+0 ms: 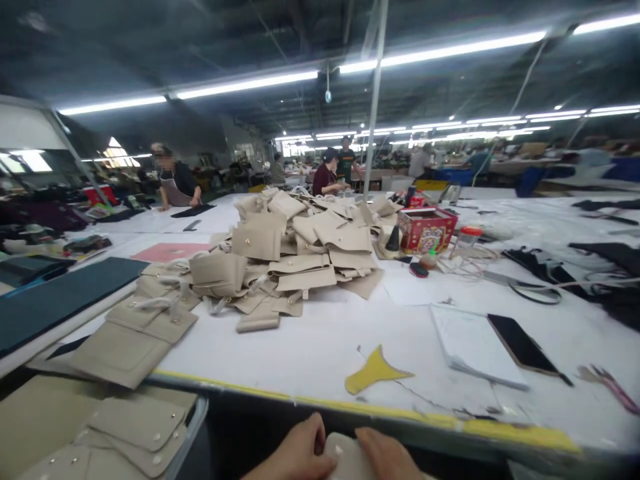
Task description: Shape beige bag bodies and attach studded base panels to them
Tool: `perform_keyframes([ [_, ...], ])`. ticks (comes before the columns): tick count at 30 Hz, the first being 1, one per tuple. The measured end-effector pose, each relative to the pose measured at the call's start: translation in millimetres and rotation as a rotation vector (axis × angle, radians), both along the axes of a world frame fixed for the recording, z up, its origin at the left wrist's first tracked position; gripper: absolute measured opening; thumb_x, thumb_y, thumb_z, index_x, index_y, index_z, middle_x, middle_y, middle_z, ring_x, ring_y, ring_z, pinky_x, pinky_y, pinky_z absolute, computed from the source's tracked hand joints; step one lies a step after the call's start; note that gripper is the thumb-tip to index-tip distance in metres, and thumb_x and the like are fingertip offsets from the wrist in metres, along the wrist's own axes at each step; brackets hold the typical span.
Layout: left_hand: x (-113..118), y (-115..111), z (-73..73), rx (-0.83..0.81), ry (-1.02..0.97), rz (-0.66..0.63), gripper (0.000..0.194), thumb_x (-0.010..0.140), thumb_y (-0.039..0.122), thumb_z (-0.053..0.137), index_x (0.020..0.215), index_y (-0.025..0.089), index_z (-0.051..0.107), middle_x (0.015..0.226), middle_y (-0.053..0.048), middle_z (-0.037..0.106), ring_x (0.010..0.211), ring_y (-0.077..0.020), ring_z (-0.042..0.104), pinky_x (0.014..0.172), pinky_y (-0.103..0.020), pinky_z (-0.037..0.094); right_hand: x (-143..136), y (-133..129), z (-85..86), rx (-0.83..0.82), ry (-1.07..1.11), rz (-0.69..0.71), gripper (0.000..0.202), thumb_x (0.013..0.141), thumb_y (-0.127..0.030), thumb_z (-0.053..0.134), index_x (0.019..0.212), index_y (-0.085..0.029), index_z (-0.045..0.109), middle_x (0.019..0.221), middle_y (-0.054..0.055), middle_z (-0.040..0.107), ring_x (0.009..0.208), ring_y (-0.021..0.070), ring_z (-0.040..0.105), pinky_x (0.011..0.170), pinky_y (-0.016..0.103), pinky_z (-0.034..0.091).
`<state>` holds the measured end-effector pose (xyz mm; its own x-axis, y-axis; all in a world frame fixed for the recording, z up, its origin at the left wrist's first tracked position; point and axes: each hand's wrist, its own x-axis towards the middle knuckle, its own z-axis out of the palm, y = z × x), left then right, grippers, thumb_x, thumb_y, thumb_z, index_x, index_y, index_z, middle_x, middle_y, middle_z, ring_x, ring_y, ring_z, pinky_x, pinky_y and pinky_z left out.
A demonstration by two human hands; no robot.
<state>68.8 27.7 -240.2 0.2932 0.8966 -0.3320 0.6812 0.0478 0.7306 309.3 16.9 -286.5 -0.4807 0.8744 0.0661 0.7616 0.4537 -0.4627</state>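
At the bottom centre, just below the table's front edge, my left hand [300, 450] pinches the left side of a beige piece [349, 459] with a rounded end. My right hand [387, 455] lies along the piece's right side, its fingers closed on it. The lower part of the piece is cut off by the frame. Beyond the hands, a large pile of beige bag parts [300, 247] covers the middle of the white table [300, 353]. At the lower left, flat beige flaps with metal snaps [137, 421] lie in a bin.
A yellow piece [375, 372] lies near the front edge. To the right are a notepad [473, 343], a phone [523, 341] and pink-handled snips [617, 393]. A red box [427, 230] stands behind. Several people are farther back, one person [175, 180] at left.
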Motion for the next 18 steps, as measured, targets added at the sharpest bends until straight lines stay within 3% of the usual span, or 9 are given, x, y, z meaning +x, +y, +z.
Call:
perform_keyframes([
  [2,0.1,-7.1,12.4,0.121,0.081,-0.079,0.031,0.067,0.031,0.060,0.095,0.020,0.052,0.092,-0.004,0.062,0.083,-0.0208,0.057,0.073,-0.035,0.047,34.5,-22.1,27.9,0.012,0.062,-0.114,0.073,0.065,-0.049,0.064,0.134,-0.044,0.041,0.132,0.006,0.051,0.118,0.0348,0.049,0.097,0.050,0.046],
  [3,2.4,-10.4,18.5,0.214,0.111,-0.114,0.041,0.069,0.032,0.061,0.106,0.019,0.051,0.107,-0.009,0.061,0.097,-0.0236,0.056,0.085,-0.039,0.045,52.6,-32.9,39.8,-0.001,0.088,-0.208,0.067,0.071,-0.049,0.059,0.135,-0.034,0.043,0.133,0.009,0.050,0.120,0.0334,0.047,0.100,0.052,0.042],
  [6,25.4,-16.7,31.7,0.447,0.166,-0.267,0.059,0.075,0.039,0.060,0.126,0.018,0.041,0.132,-0.015,0.047,0.123,-0.0282,0.041,0.105,-0.047,0.031,98.4,-61.2,56.4,-0.128,0.212,-0.377,0.059,0.075,-0.045,0.058,0.127,-0.018,0.049,0.127,0.016,0.054,0.115,0.0305,0.052,0.097,0.052,0.043],
  [9,70.2,-20.3,31.0,0.493,0.169,-0.552,0.084,0.065,0.051,0.069,0.132,0.015,0.035,0.137,-0.019,0.040,0.128,-0.0311,0.036,0.106,-0.049,0.028,120.9,-82.2,47.8,-0.323,0.455,-0.549,0.053,0.078,-0.043,0.057,0.122,-0.015,0.050,0.123,0.016,0.056,0.108,0.0257,0.057,0.094,0.046,0.046],
  [11,100.8,-23.7,25.0,0.460,0.172,-0.680,0.089,0.060,0.054,0.072,0.131,0.014,0.037,0.133,-0.020,0.044,0.123,-0.0323,0.041,0.103,-0.049,0.033,124.2,-91.2,39.7,-0.420,0.585,-0.574,0.046,0.079,-0.043,0.057,0.116,-0.016,0.054,0.115,0.012,0.061,0.102,0.0232,0.060,0.091,0.043,0.048],
  [14,131.4,-28.3,15.9,0.440,0.173,-0.750,0.087,0.057,0.053,0.074,0.127,0.013,0.041,0.124,-0.018,0.050,0.113,-0.0323,0.047,0.096,-0.048,0.038,122.9,-96.8,33.7,-0.461,0.656,-0.553,0.040,0.079,-0.044,0.057,0.109,-0.016,0.059,0.107,0.008,0.064,0.099,0.0213,0.059,0.089,0.040,0.047],
  [18,146.8,-30.5,12.3,0.465,0.174,-0.759,0.084,0.056,0.052,0.074,0.124,0.015,0.041,0.121,-0.016,0.050,0.109,-0.0316,0.047,0.093,-0.046,0.038,126.7,-96.7,29.3,-0.472,0.689,-0.520,0.044,0.077,-0.044,0.061,0.110,-0.016,0.058,0.110,0.008,0.062,0.102,0.0211,0.057,0.089,0.037,0.046],
])
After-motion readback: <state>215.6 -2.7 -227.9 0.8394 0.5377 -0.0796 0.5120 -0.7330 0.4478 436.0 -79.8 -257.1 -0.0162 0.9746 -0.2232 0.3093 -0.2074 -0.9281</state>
